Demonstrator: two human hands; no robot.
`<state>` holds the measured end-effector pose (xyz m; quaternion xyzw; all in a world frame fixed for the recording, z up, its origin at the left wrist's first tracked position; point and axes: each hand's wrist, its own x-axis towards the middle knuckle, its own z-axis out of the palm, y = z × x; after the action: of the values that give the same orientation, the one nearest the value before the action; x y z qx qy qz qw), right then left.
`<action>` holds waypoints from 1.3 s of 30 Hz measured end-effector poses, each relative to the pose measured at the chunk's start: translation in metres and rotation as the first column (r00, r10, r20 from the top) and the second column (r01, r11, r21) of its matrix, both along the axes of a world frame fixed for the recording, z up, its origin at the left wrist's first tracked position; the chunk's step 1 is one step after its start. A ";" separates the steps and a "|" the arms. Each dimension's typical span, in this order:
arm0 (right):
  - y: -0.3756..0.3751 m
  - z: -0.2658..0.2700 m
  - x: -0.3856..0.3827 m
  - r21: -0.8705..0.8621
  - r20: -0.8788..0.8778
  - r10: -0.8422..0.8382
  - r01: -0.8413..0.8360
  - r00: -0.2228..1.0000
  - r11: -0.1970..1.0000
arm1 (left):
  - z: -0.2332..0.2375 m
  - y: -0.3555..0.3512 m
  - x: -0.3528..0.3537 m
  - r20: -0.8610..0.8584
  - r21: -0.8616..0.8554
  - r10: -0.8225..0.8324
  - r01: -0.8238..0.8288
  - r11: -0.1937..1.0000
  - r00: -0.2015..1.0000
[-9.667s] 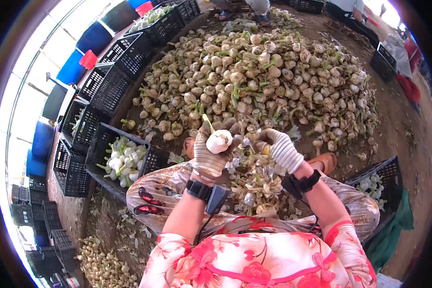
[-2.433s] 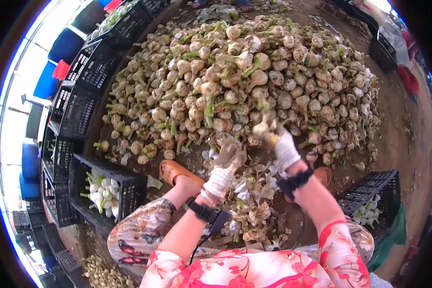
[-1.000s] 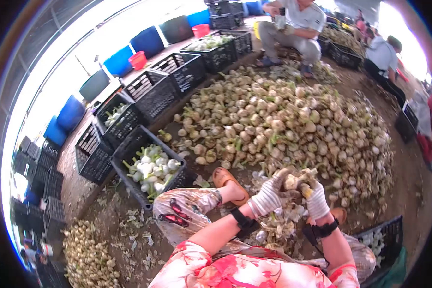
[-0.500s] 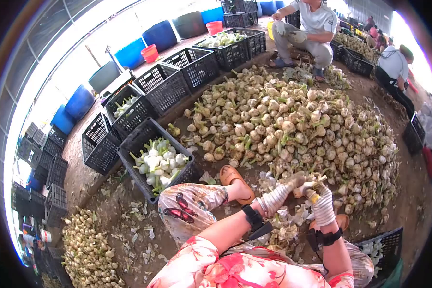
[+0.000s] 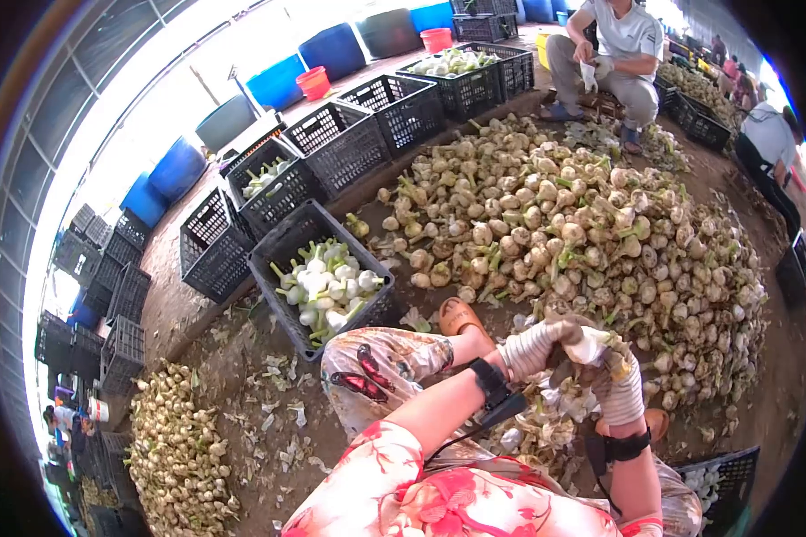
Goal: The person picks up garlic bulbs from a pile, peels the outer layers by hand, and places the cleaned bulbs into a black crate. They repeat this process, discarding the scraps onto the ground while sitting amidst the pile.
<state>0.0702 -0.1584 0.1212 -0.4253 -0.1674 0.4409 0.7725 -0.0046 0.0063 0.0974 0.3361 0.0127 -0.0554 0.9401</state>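
Note:
Both my hands wear dirty work gloves with ribbed, pale wrist coverings, and they meet in front of my knees. Between them is a whitish garlic bulb (image 5: 587, 349), partly covered by fingers. My left hand (image 5: 560, 331) curls over the bulb from the left. On its other side, my right hand (image 5: 616, 365) is closed around the stem end. Just beyond my hands spreads a big heap of unpeeled garlic (image 5: 582, 224). Loose papery skins (image 5: 546, 421) lie below them, between my legs.
A black crate (image 5: 273, 291) of cleaned white garlic stands left of my knee. More black crates (image 5: 345, 152) line the back left. A smaller garlic pile (image 5: 177, 447) lies at lower left, another crate (image 5: 730, 483) at lower right. A gloved co-worker (image 5: 613, 72) sits beyond the heap.
The view has shifted, so the scene sits farther right. A white bulb surface now shows between my hands, where a stem end was seen before. The co-worker's hands have moved slightly.

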 end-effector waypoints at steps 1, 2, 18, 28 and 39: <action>0.006 0.008 -0.005 0.014 -0.017 0.006 -0.006 1.000 1.000 | -0.004 0.007 -0.001 -0.148 0.085 0.056 -0.044 0.995 0.987; 0.011 0.020 -0.012 -0.037 -0.210 -0.077 0.071 0.975 0.997 | -0.010 0.010 0.003 -0.291 0.162 0.096 -0.050 0.985 0.952; 0.003 -0.052 0.050 -0.095 0.731 -0.206 0.396 0.651 0.913 | -0.016 -0.012 -0.004 -0.190 0.254 0.329 -0.277 0.927 0.925; 0.008 -0.043 0.006 -0.224 0.636 -0.234 0.466 0.736 0.856 | -0.044 -0.050 0.006 0.406 0.765 0.526 -0.593 0.251 0.747; -0.021 -0.025 0.043 -0.421 0.870 0.344 0.170 0.353 0.891 | -0.042 -0.018 0.008 0.041 0.749 0.311 -0.235 0.620 0.950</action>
<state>0.1135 -0.1793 0.0966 -0.7520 -0.4930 0.1881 0.3951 0.0034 -0.0120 0.0553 0.6818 0.1288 0.0827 0.7153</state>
